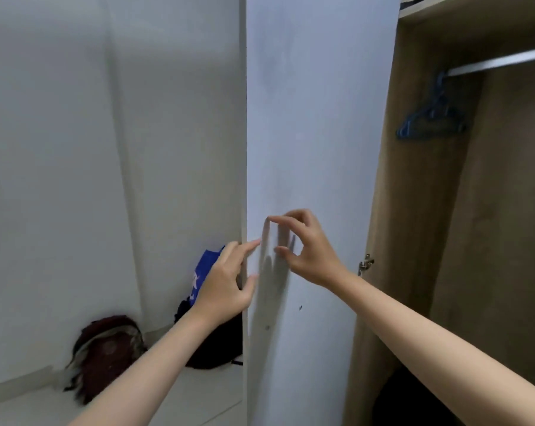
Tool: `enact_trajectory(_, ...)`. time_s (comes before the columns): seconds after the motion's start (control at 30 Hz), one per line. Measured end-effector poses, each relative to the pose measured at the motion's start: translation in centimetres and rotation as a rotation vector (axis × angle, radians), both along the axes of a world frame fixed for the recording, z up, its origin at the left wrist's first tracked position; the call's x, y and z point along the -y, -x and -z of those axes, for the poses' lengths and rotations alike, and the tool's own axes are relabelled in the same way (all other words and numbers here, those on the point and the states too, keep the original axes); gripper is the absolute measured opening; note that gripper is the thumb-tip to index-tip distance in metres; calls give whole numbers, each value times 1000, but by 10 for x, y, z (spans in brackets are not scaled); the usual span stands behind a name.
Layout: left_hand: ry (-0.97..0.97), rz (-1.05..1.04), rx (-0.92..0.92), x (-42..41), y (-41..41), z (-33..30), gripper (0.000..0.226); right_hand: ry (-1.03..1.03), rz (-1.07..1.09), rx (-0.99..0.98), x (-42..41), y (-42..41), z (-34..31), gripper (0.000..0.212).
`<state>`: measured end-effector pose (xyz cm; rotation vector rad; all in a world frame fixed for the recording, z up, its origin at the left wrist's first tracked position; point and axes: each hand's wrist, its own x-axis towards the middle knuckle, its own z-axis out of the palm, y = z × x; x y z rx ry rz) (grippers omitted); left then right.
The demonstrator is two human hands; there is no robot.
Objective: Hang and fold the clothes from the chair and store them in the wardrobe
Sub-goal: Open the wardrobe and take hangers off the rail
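Note:
The wardrobe's white door [306, 118] stands open in front of me, its inner face toward me. My left hand [226, 281] is at the door's left edge, with index finger and thumb reaching onto the panel. My right hand [306, 250] hovers close to the panel with loosely curved fingers and holds nothing. The index fingertip is near or on the surface. To the right, the wooden wardrobe interior [490, 241] is open, with a metal rail [500, 61] and blue hangers [432, 118] on it. No clothes or chair are in sight.
A dark red backpack [106, 355] lies on the floor by the white wall at the left. A black bag with a blue cloth [207, 272] sits behind the door's edge. A metal hinge [365, 264] joins door and frame. Something dark [407, 401] lies at the wardrobe's bottom.

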<state>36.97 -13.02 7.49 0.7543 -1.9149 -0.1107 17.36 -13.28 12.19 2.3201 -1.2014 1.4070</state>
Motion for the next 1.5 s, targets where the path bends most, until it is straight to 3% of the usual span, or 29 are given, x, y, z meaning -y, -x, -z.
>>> enact_trajectory(0.13, 1, -124, -30, 28, -9, -28, 78, 110, -26, -50, 42, -2, -7, 76)
enact_trajectory(0.23, -21, -199, -18, 43, -11, -43, 84, 82, -7, -112, 68, -5, -13, 93)
enact_trajectory(0.4, -36, -319, 26, 70, -13, -47, 89, 16, -5, -129, 103, -12, -15, 100)
enact_trajectory(0.97, -119, -484, 81, 133, -3, -53, 95, 4, 116, -227, 162, -25, -16, 89)
enact_trajectory(1.23, -69, -601, 149, 111, 22, -57, 75, 19, -39, -151, 135, 9, -31, 61)
enact_trajectory(1.5, 48, -339, 131, 73, 86, -93, 69, 160, 168, -87, 92, 87, -53, 54)
